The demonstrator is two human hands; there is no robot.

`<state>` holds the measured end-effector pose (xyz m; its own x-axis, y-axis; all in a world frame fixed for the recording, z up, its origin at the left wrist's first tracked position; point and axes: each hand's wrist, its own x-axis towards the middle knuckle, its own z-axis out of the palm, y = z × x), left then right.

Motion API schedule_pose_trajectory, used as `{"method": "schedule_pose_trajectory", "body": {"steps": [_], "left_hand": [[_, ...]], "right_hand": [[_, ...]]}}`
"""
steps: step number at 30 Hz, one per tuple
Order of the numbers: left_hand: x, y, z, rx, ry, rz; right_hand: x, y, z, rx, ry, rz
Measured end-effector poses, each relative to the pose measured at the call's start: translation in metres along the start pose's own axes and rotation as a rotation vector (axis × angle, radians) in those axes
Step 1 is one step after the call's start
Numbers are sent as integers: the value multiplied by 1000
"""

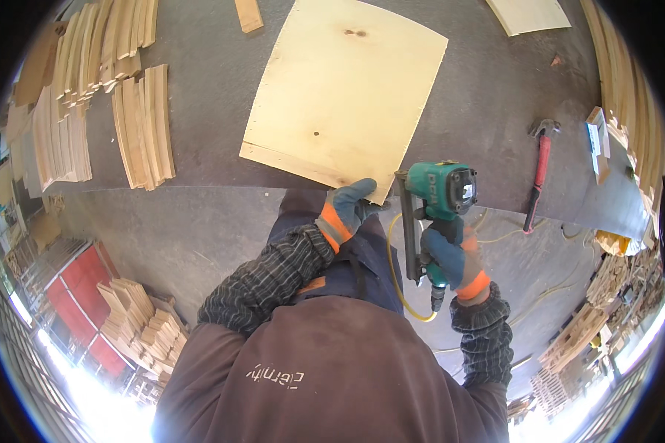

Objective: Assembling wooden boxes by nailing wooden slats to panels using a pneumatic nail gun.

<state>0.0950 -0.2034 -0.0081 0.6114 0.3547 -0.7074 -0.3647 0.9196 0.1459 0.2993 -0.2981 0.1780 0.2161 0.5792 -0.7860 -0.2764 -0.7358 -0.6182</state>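
A pale plywood panel (340, 96) lies on the dark table, its near corner reaching the front edge. My left hand (349, 210), in a blue and orange glove, grips that near edge with the thumb on top; the fingers underneath are partly hidden. In my gloved right hand (454, 258) is a green pneumatic nail gun (437, 188), held by its handle. Its nose stands close beside the panel's near right corner; whether they touch I cannot tell. A yellow air hose (403, 295) curves below the gun.
A red-handled claw hammer (541, 173) lies to the right on the table (207, 88). Bundles of wooden strips (142, 129) lie at the left, with more long strips (628, 96) at the right rim. Another panel (528, 15) sits at the far right. Stacked wood (144, 325) stands lower left.
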Motion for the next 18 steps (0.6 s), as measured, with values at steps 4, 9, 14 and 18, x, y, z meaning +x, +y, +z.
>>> {"method": "schedule_pose_trajectory", "body": {"steps": [4, 9, 14, 18], "left_hand": [[0, -2, 6, 34, 18, 4], [-12, 10, 15, 235, 153, -97], [-44, 47, 37, 673, 185, -372], [-7, 71, 111, 1606, 78, 1018]], "right_hand": [[17, 40, -58, -7, 103, -51], [53, 3, -91, -163, 397, -282], [68, 20, -124, 144, 370, -270], [67, 44, -132, 212, 348, -307]]}}
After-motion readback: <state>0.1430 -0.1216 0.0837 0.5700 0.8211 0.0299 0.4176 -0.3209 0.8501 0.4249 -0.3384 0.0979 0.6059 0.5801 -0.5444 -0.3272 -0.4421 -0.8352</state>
